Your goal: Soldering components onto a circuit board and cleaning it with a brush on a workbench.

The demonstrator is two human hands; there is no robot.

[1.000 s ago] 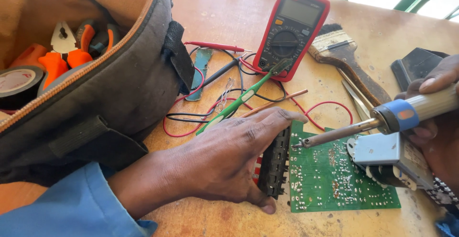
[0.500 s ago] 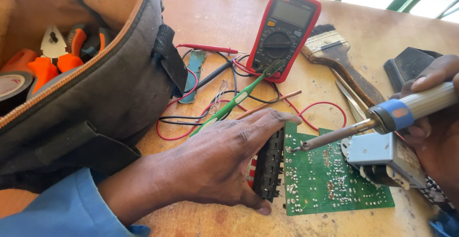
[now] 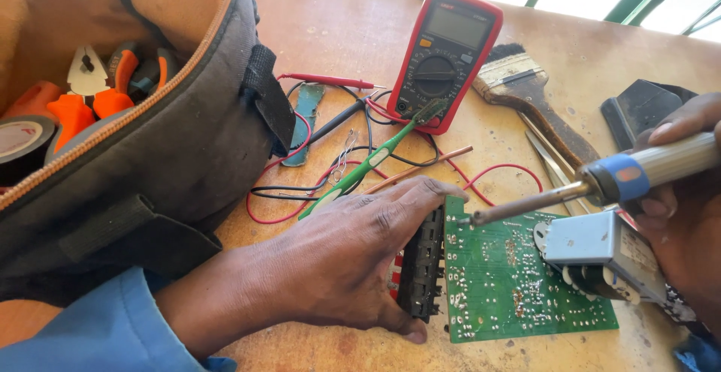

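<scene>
Since the half-second before, our soldering iron [image 3: 601, 180] has swung a little so its tip now rests at the top left corner of the green circuit board [image 3: 518, 278]; the left hand has barely shifted.

From the head camera, we see our left hand [image 3: 342, 263] lying flat, palm down, fingers spread around the board's black connector edge [image 3: 422, 267], thumb tucked below and forefinger along the top, pinning it to the wooden table [image 3: 338, 27]. Our right hand [image 3: 687, 214] is wrapped around the iron's handle, fingers curled tight, with a grey metal box [image 3: 597, 244] just beneath it on the board's right side.

Behind the board lie one red multimeter [image 3: 447, 57], its red and black leads [image 3: 330, 120] looping toward us, one green toothbrush [image 3: 368, 163], one paintbrush [image 3: 529, 90] and one pair of tweezers [image 3: 552, 158]. An open tool bag [image 3: 150, 147] crowds the left, holding orange-handled pliers [image 3: 90, 90] and one roll of black tape [image 3: 22, 139].
</scene>
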